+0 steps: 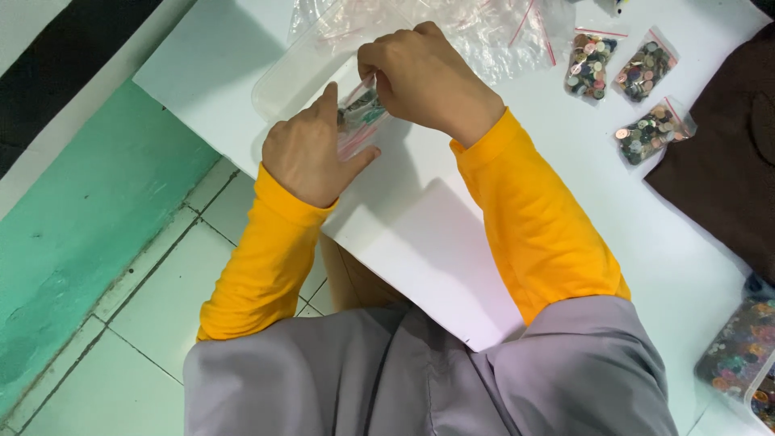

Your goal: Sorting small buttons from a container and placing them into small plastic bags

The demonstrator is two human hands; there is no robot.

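Two hands at the far left of the white table [420,234], both in yellow sleeves. Left hand [307,153] with fingers closed around one small clear zip bag [361,121], thumb pointing up along its side. Right hand [424,77] with fingertips pinched together on the top edge of the same bag, just above the left hand. Behind them one clear plastic tray [291,69] and a heap of empty zip bags [484,32]. Farther right, three filled bags of buttons [626,89] lying near each other. One brown cloth [726,169] at the right edge. One clear box of mixed buttons [739,351] at the near right corner.
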